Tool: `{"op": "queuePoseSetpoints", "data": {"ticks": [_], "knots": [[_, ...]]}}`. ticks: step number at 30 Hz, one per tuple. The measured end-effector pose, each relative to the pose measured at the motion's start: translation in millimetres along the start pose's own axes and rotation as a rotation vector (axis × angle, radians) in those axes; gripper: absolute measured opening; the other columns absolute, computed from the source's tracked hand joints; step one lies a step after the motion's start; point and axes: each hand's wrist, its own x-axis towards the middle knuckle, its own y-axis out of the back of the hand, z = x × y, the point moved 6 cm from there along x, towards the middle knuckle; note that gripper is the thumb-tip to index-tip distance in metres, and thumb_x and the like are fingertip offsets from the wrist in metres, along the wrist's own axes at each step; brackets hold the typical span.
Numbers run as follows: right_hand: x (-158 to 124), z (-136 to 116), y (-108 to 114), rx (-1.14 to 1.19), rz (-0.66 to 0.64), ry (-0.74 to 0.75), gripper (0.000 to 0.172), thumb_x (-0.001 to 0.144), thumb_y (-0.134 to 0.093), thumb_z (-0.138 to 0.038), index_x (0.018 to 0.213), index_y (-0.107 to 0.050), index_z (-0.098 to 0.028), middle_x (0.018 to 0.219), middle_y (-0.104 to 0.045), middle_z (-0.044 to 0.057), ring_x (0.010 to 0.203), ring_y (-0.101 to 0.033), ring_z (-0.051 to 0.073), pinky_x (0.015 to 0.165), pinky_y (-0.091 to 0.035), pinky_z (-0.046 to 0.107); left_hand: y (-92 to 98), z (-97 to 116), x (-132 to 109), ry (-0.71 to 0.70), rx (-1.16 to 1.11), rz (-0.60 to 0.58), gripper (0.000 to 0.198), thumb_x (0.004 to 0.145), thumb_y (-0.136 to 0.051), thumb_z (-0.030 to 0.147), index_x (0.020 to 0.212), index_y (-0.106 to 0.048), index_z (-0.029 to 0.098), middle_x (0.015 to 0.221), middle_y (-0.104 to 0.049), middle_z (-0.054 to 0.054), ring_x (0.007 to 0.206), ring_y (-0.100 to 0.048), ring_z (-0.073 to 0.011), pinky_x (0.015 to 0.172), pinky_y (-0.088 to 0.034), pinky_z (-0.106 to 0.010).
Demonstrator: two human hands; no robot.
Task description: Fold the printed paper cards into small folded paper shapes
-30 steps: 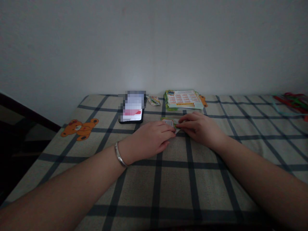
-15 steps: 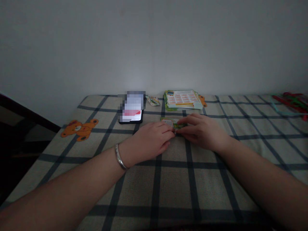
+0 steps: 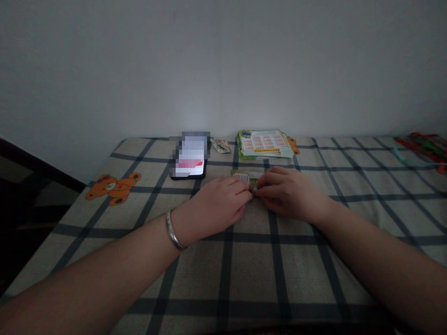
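Head view: left hand [image 3: 217, 204] faces curled right hand [image 3: 295, 193]

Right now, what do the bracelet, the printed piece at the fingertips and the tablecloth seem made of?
Bracelet: probably polished metal, given its silvery shine.
Printed piece: likely paper, given its small lettering; gloss unclear.
Tablecloth: seemingly matt woven fabric, grainy and rippled.

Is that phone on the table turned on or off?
On. The phone has a brightly lit, whitish screen with a red patch towards its lower end, though much of it is blurred.
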Motion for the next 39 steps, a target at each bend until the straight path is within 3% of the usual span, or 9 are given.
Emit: {"op": "queuePoseSetpoints", "data": {"ticks": [6,15,39], "knots": [[1.2,0.8,2.3,-0.055,0.006,-0.042,0.019,0.086,-0.056,-0.025,0.089,-0.074,-0.021,0.095,-0.067,0.007,0.087,-0.057,0.021,0.075,-0.044,0.034,0.8,3.1,-0.3,0.011,0.022,-0.014,0.025,0.081,-0.059,0.016,0.105,-0.062,0.013,0.111,-0.061,-0.010,0.108,-0.054,-0.0263,0.098,-0.047,-0.043],[-3.4,14.4,5.6,-0.135,-0.021,-0.174,0.017,0.084,-0.059,-0.024,0.087,-0.075,-0.024,0.105,-0.069,0.004,0.087,-0.063,0.021,0.072,-0.045,0.033,1.8,3.8,1.6,-0.019,0.026,0.003,0.025,0.082,-0.058,0.015,0.106,-0.062,0.013,0.113,-0.062,-0.010,0.111,-0.054,-0.0251,0.099,-0.046,-0.043],[-12.3,34.9,6.5,-0.072,-0.038,-0.236,0.016,0.083,-0.059,-0.023,0.085,-0.075,-0.021,0.105,-0.071,0.003,0.090,-0.067,0.021,0.075,-0.050,0.034,-1.5,-4.0,-2.5,-0.034,-0.070,0.015,0.033,0.080,-0.055,0.009,0.113,-0.060,0.015,0.120,-0.060,-0.009,0.116,-0.053,-0.0234,0.103,-0.044,-0.042]]}}
